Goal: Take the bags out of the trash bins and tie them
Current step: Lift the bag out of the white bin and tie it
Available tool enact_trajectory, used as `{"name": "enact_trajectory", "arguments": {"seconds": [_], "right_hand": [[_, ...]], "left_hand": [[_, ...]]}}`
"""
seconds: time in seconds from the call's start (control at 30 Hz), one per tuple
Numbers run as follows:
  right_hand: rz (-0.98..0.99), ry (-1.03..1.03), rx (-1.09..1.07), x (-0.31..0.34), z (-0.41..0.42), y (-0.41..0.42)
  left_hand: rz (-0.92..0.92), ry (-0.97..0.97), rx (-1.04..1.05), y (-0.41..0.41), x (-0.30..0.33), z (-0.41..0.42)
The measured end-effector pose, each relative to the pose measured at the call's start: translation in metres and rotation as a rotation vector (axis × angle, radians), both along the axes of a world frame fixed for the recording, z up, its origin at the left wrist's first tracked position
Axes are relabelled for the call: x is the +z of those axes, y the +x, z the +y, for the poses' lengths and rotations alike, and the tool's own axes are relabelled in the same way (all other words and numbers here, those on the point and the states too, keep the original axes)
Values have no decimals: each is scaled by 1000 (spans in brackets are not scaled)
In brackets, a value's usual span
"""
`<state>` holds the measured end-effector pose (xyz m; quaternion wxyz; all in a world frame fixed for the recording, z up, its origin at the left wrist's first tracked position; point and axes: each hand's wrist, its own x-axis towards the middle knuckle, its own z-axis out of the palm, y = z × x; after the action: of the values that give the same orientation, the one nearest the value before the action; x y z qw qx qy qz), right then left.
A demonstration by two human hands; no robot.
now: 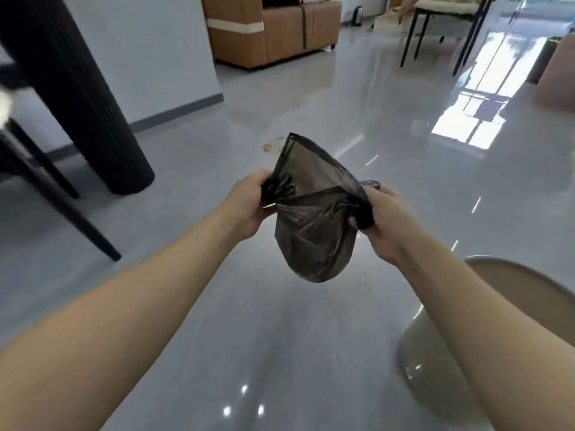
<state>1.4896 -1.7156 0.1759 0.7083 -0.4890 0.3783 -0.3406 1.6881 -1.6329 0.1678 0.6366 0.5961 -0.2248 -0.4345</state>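
Near the person's right the beige trash bin (510, 309) stands without its liner, and above the floor the dark bag (314, 231) hangs between the left hand (249, 206) and right hand (384, 217), each grip pinching a bunched rim corner, knot apparently not yet made.

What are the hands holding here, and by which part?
Both hold one dark trash bag, lifted clear of the floor. The left hand grips one bunched side of its mouth, the right hand the opposite side.
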Motion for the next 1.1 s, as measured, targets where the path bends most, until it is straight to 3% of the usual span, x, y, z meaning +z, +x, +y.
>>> {"name": "enact_trajectory", "arguments": {"seconds": [0.13, 0.2, 0.33, 0.4, 0.47, 0.57, 0.67, 0.8, 0.97, 1.1], "right_hand": [[345, -106, 28, -64, -8, 17], [557, -99, 91, -88, -10, 16], [1057, -182, 438, -111, -4, 14], [1223, -314, 607, -109, 3, 16], [1268, -351, 710, -105, 9, 19], [1184, -126, 765, -105, 14, 23], [1225, -81, 725, -102, 18, 24], [1416, -307, 855, -101, 23, 20], [1391, 42, 1113, -88, 25, 10], [1229, 226, 1270, -82, 13, -6]], "left_hand": [[-299, 406, 89, 47, -62, 44], [-397, 610, 15, 66, -88, 70], [-797, 1236, -598, 79, -119, 112], [-888, 1375, -782, 66, -125, 116], [-868, 1298, -673, 50, -135, 113], [-488, 1154, -365, 23, -160, 113], [-333, 1101, -401, 0, -181, 118], [-253, 1091, -449, -3, -189, 109], [-232, 1200, -720, -10, -183, 115], [-52, 982, -471, -4, -179, 128]]}}
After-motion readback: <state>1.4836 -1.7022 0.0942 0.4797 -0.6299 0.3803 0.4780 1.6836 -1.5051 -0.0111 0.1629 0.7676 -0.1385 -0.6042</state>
